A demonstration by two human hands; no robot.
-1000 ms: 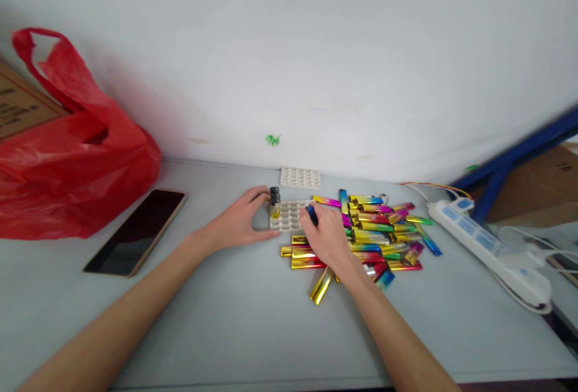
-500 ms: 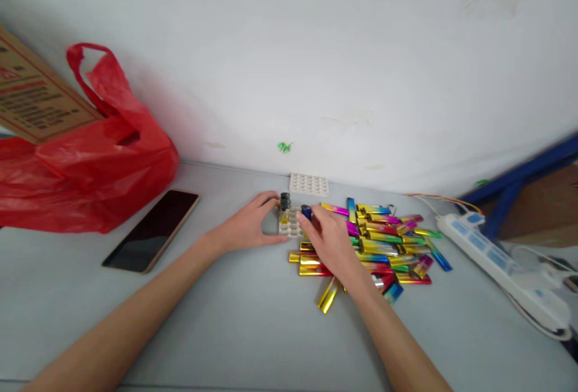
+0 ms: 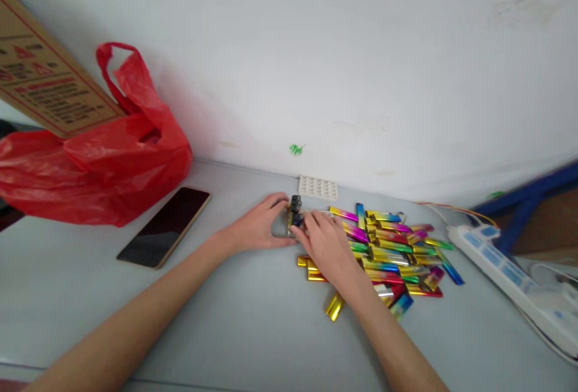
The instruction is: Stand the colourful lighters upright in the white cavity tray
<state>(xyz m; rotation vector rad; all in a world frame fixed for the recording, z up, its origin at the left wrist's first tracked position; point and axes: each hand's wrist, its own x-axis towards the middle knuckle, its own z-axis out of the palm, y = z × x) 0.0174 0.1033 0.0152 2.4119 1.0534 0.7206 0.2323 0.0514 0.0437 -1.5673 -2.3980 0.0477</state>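
Your right hand [image 3: 329, 247] pinches a lighter [image 3: 297, 220] at the tray [image 3: 324, 214]; your left hand [image 3: 259, 223], half-open, brackets its end, grip unclear.

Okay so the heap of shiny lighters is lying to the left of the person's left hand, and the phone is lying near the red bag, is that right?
Not quite: the heap of shiny lighters lies to the right of the left hand, as the head view shows. The phone does lie near the red bag.
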